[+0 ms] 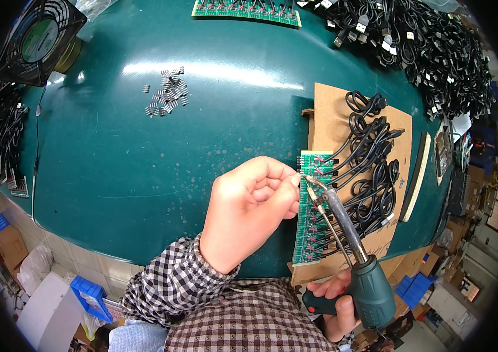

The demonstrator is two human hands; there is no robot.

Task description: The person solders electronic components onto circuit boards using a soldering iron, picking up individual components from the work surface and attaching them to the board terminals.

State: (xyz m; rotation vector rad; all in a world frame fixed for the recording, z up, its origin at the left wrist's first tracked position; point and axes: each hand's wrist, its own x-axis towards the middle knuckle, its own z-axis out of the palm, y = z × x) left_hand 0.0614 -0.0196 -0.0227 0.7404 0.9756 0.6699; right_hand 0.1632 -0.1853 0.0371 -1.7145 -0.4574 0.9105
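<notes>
My right hand (343, 314) grips a dark green soldering gun (372, 293). A thin metal tube runs along its barrel, and the bent tip meets the upper part of a green circuit board strip (312, 229). At the strip's left edge my left hand (246, 211) is closed in a pinch, fingertips close to the iron's tip. What the pinch holds is too small and hidden to name. Coiled black cables (372, 190) lead off the strip's right side, with red wires at the joints. Beneath strip and cables lies a brown board (331, 108).
Small black-and-silver pin parts (170, 94) lie loose on the green table mat (96, 158). A second board strip (246, 12) is at the far edge. A big heap of black cables (431, 64) fills the far right. A fan (38, 44) and more cables (2, 135) are left.
</notes>
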